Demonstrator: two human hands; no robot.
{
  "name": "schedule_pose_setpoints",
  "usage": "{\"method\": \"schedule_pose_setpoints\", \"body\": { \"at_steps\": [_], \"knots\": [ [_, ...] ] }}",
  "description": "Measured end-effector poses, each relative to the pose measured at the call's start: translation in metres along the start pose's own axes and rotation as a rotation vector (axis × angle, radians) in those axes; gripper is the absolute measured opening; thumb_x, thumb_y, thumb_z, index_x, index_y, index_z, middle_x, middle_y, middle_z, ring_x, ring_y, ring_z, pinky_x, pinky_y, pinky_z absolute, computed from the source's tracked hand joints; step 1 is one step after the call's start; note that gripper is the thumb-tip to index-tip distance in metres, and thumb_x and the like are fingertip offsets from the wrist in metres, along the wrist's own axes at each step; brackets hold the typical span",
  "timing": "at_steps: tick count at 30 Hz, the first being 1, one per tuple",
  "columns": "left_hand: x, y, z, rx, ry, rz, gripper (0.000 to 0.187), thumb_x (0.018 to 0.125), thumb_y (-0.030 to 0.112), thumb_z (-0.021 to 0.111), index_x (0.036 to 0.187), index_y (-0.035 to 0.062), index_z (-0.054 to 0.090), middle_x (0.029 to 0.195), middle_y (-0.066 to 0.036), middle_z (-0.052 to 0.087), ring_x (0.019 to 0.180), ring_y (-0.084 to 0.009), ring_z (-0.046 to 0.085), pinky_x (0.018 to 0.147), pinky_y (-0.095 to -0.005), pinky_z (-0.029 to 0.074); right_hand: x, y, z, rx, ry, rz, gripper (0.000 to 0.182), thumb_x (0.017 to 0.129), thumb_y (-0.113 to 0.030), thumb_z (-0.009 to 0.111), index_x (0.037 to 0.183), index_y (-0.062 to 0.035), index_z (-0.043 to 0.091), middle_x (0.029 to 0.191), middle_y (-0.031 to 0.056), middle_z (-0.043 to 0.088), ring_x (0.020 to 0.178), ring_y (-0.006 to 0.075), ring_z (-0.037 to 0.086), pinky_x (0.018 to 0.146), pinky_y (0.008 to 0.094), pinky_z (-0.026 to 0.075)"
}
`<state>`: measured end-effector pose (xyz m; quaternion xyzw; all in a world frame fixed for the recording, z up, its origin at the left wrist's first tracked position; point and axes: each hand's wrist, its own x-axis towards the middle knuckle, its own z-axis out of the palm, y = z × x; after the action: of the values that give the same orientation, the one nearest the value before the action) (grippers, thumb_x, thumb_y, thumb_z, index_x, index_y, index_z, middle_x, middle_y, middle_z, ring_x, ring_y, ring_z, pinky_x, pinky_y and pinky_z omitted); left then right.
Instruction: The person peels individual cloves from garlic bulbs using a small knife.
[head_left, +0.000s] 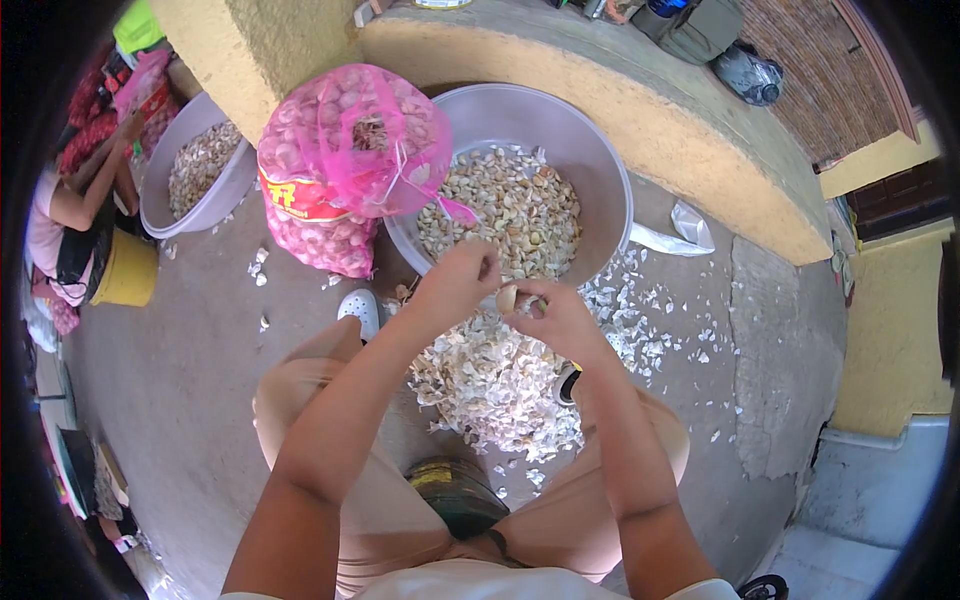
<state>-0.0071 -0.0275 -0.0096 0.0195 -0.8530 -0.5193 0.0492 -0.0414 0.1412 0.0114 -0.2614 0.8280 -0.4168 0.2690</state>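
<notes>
My right hand (556,320) pinches a pale garlic clove (507,299) between thumb and fingers. Close beside it, my left hand (462,279) is closed with its fingers curled; what it grips, if anything, is hidden. Both hands are over the near rim of a large whitish tub (607,190) that holds many loose garlic cloves (520,215). Below them, a heap of papery garlic skins (500,385) lies on the floor between my feet. A pink mesh sack (345,150) full of garlic bulbs stands left of the tub.
At the left, another person (72,215) sits by a second tub (215,197) of cloves and a yellow bucket (128,268). A curved concrete ledge (640,110) runs behind my tub. A white strip (680,232) and scattered skins lie to the right.
</notes>
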Motion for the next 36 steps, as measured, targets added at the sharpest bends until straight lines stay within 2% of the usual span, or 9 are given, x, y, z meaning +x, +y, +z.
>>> {"method": "schedule_pose_setpoints", "body": {
  "at_steps": [5, 8, 13, 15, 19, 24, 28, 34, 36],
  "knots": [
    [0.004, -0.009, -0.012, 0.124, 0.057, -0.027, 0.012, 0.073, 0.008, 0.056, 0.079, -0.0024, 0.053, 0.068, -0.014, 0.054, 0.06, -0.022, 0.053, 0.057, -0.0315, 0.042, 0.009, 0.018, 0.002, -0.255, -0.373, 0.119, 0.049, 0.065, -0.023, 0.069, 0.107, -0.0022, 0.054, 0.075, 0.0069, 0.061, 0.066, 0.0122, 0.055, 0.063, 0.0261, 0.043],
    [0.0, -0.003, -0.017, 0.209, 0.015, -0.07, 0.013, 0.073, 0.009, 0.056, 0.079, -0.0026, 0.054, 0.07, -0.014, 0.055, 0.06, -0.0218, 0.053, 0.057, -0.0315, 0.042, 0.021, 0.03, -0.002, -0.166, 0.292, 0.132, 0.044, 0.067, -0.03, 0.066, 0.095, 0.0028, 0.057, 0.079, 0.0137, 0.061, 0.073, 0.0249, 0.059, 0.069, 0.0289, 0.044],
    [0.011, 0.008, -0.06, 0.103, 0.047, -0.161, 0.018, 0.075, 0.016, 0.053, 0.08, -0.0009, 0.056, 0.07, -0.017, 0.056, 0.067, -0.0276, 0.056, 0.061, -0.0351, 0.042, 0.021, 0.003, -0.017, -0.012, 0.404, 0.162, 0.054, 0.069, -0.027, 0.066, 0.109, 0.0038, 0.048, 0.078, 0.0134, 0.06, 0.07, 0.0226, 0.059, 0.066, 0.0281, 0.045],
    [0.03, 0.009, -0.097, 0.241, 0.22, -0.198, 0.02, 0.075, 0.018, 0.052, 0.082, -0.0001, 0.057, 0.07, -0.017, 0.057, 0.065, -0.0251, 0.057, 0.061, -0.0347, 0.042, 0.016, -0.003, -0.015, 0.029, 0.356, 0.184, 0.052, 0.069, -0.022, 0.065, 0.111, 0.0041, 0.047, 0.076, 0.0106, 0.058, 0.066, 0.0184, 0.057, 0.062, 0.0267, 0.044],
    [0.096, -0.109, -0.157, -0.044, 0.236, -0.149, 0.025, 0.076, 0.021, 0.049, 0.087, 0.0016, 0.06, 0.077, -0.018, 0.059, 0.073, -0.0259, 0.057, 0.068, -0.0318, 0.044, 0.011, -0.01, -0.027, 0.414, 0.295, 0.262, 0.04, 0.071, -0.01, 0.06, 0.107, 0.0057, 0.05, 0.072, 0.0038, 0.053, 0.058, 0.0098, 0.049, 0.052, 0.0228, 0.04],
    [0.135, -0.193, -0.164, 0.419, 0.352, -0.218, 0.027, 0.075, 0.019, 0.048, 0.087, -0.001, 0.061, 0.084, -0.019, 0.06, 0.08, -0.0303, 0.058, 0.071, -0.0342, 0.044, 0.003, -0.014, -0.037, 0.746, 0.29, 0.238, 0.025, 0.076, 0.004, 0.049, 0.101, 0.0084, 0.052, 0.077, 0.0028, 0.048, 0.059, 0.009, 0.044, 0.052, 0.0205, 0.038],
    [0.175, -0.229, -0.17, 0.773, 0.415, -0.394, 0.026, 0.073, 0.017, 0.046, 0.084, -0.0011, 0.062, 0.086, -0.019, 0.061, 0.08, -0.0312, 0.059, 0.069, -0.0375, 0.046, 0.013, -0.013, -0.042, 0.956, 0.427, 0.311, 0.025, 0.082, -0.005, 0.045, 0.103, 0.0059, 0.051, 0.075, 0.0036, 0.049, 0.058, 0.0102, 0.046, 0.053, 0.0227, 0.039],
    [0.196, -0.226, -0.197, 1.521, -0.015, -0.254, 0.026, 0.075, 0.019, 0.043, 0.079, 0.0057, 0.065, 0.082, -0.014, 0.062, 0.078, -0.0253, 0.061, 0.067, -0.0373, 0.047, 0.024, -0.002, -0.044, 1.272, 0.403, 0.481, 0.022, 0.086, -0.014, 0.043, 0.097, 0.0033, 0.052, 0.068, 0.0038, 0.047, 0.052, 0.0095, 0.042, 0.045, 0.0251, 0.036],
    [0.2, -0.22, -0.197, 1.518, -0.033, -0.303, 0.027, 0.075, 0.019, 0.042, 0.081, 0.0054, 0.065, 0.082, -0.013, 0.063, 0.078, -0.0247, 0.062, 0.068, -0.0371, 0.047, 0.024, 0.008, -0.044, 1.364, 0.32, 0.544, 0.021, 0.085, -0.013, 0.045, 0.096, 0.0027, 0.052, 0.064, 0.0028, 0.045, 0.048, 0.0081, 0.038, 0.042, 0.0239, 0.033]
  ]
}}
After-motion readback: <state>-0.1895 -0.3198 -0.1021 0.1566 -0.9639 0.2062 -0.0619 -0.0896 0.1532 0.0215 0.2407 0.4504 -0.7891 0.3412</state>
